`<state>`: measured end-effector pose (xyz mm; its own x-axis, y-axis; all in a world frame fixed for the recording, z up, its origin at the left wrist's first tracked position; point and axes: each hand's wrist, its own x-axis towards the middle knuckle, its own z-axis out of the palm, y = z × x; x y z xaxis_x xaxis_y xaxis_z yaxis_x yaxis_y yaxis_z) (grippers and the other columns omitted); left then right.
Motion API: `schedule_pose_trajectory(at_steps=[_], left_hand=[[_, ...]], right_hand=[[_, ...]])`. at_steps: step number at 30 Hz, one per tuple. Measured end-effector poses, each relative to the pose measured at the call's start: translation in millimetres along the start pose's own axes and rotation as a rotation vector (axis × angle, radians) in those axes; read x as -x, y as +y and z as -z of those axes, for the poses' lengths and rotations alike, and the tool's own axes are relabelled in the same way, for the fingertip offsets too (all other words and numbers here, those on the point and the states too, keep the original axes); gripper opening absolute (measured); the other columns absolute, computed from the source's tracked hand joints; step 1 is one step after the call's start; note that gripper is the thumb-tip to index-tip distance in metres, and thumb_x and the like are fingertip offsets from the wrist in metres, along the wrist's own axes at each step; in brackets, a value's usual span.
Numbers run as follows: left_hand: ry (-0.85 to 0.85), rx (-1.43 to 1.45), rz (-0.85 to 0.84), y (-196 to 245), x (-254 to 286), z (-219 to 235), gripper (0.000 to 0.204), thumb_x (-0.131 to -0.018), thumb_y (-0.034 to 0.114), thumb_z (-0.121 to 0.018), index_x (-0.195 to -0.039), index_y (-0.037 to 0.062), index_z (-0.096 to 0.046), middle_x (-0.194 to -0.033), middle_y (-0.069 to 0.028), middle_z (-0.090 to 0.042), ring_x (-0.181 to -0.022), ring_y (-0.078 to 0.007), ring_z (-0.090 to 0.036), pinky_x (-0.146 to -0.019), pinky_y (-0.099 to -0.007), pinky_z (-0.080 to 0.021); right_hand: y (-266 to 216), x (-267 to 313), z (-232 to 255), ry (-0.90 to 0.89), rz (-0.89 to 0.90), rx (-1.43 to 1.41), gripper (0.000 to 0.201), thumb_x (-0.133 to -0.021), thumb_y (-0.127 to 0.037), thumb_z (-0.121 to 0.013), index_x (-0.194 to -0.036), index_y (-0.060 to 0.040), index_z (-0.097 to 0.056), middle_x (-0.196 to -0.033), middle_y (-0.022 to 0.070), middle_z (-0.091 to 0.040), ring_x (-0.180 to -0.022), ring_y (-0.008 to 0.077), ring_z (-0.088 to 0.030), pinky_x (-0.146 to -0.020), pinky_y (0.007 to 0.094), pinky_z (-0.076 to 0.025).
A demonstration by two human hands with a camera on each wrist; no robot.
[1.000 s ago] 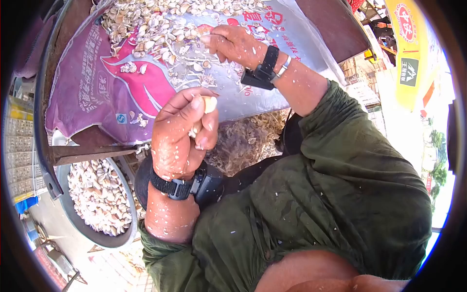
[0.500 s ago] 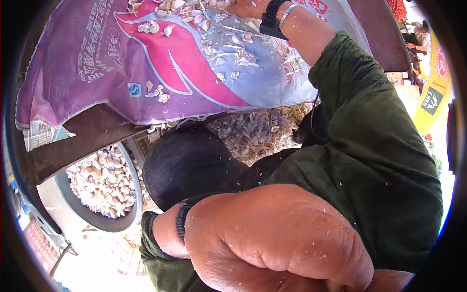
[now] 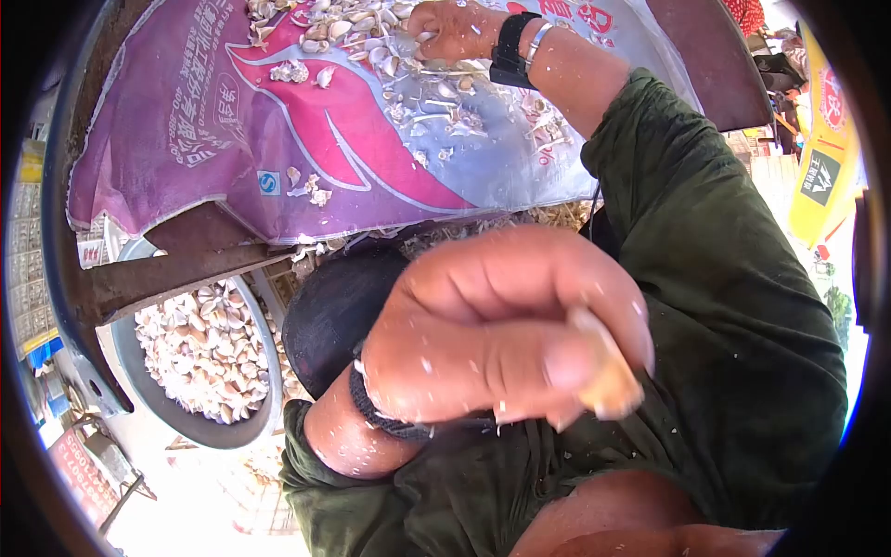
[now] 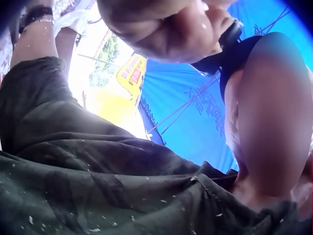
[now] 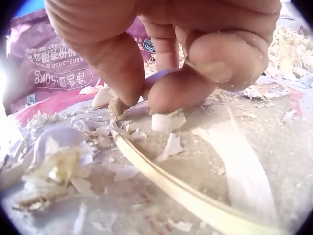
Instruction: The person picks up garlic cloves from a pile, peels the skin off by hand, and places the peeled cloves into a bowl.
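Left hand (image 3: pixel 501 334) pinches a peeled garlic clove (image 3: pixel 603 376) up near the camera; right hand (image 3: pixel 450 28) pinches at cloves among papery skins (image 5: pixel 171 142) on the sack-covered surface (image 3: pixel 371 158), picking another

A dark olive-green shirt (image 3: pixel 705 306) is worn, its sleeves pushed up above the forearms and its cloth flecked with pale papery bits. A black strap (image 3: pixel 385 422) is fastened around the left wrist. On the right wrist a black band (image 3: pixel 509 48) carrying a small black device is worn, and a thin silver bangle (image 3: pixel 535 42) is seen just beside it.
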<state>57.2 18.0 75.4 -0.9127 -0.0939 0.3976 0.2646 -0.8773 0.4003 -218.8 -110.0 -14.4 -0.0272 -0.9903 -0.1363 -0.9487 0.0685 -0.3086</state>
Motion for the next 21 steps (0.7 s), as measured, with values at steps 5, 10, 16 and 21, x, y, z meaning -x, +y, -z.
schedule_pose_trajectory(at_steps=[5, 10, 16, 21], left_hand=[[0.644, 0.061, -0.076, -19.8, -0.4, 35.7, 0.021, -0.091, 0.018, -0.053, -0.098, -0.001, -0.055, -0.087, -0.0161, -0.061, -0.062, -0.0167, -0.054, -0.046, -0.0227, -0.038], [0.953, -0.007, -0.114, -27.6, 7.3, 59.6, 0.02, -0.085, 0.019, -0.059, -0.095, 0.0022, -0.057, -0.089, -0.0115, -0.063, -0.068, -0.0155, -0.058, -0.046, -0.0236, -0.037], [0.945, -0.087, -0.037, -33.5, 7.0, 77.1, 0.016, -0.088, 0.018, -0.055, -0.089, 0.0029, -0.057, -0.087, -0.0109, -0.061, -0.066, -0.0141, -0.054, -0.048, -0.0238, -0.037], [0.959, -0.154, -0.069, -38.0, 4.5, 77.3, 0.015, -0.088, 0.017, -0.055, -0.09, 0.0025, -0.057, -0.088, -0.0118, -0.061, -0.065, -0.0144, -0.053, -0.048, -0.0236, -0.036]], right_hand=[[-16.1, 59.8, 21.5, -0.036, -0.049, -0.824, 0.035, -0.084, -0.02, -0.07, -0.109, 0.0035, -0.063, -0.084, 0.0125, -0.069, -0.068, 0.0163, -0.068, -0.052, 0.0268, -0.054], [-70.0, 147.0, 63.4, -0.305, 0.207, -1.236, 0.017, -0.088, -0.008, -0.066, -0.1, 0.0039, -0.065, -0.084, 0.0133, -0.067, -0.065, 0.0143, -0.065, -0.053, 0.0255, -0.052], [-144.4, 232.6, 84.3, -0.692, 0.995, -1.506, 0.022, -0.083, -0.006, -0.074, -0.095, 0.0074, -0.061, -0.089, 0.0191, -0.062, -0.068, 0.0247, -0.063, -0.055, 0.0344, -0.051], [-159.9, 255.8, 90.3, -0.637, 1.217, -1.464, 0.023, -0.083, -0.005, -0.074, -0.096, 0.0075, -0.06, -0.087, 0.0201, -0.062, -0.067, 0.0252, -0.062, -0.054, 0.034, -0.05]])
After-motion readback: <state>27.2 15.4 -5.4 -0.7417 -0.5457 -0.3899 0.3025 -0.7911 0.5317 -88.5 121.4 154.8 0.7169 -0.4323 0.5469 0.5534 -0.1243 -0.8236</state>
